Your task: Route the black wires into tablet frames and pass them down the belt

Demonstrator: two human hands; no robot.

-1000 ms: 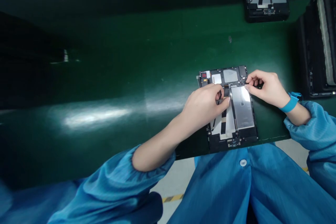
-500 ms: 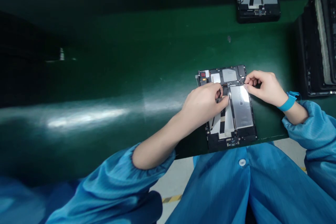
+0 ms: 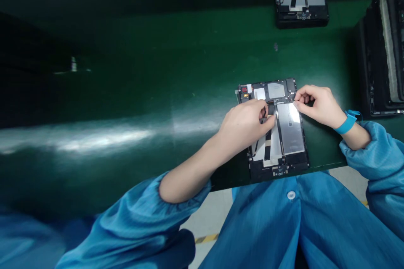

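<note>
One device [image 3: 292, 130] — blk w/ silver

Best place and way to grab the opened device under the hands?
Probably by the long edges, pinched from left and right: the opened device lies flat, innards up, with dark strips exposed between those edges, so the rim looks safest.

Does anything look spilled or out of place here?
A small greyish mark on the green table, beyond the opened device, stands out against the smooth surface; it's too small to identify. I see no spill.
</note>
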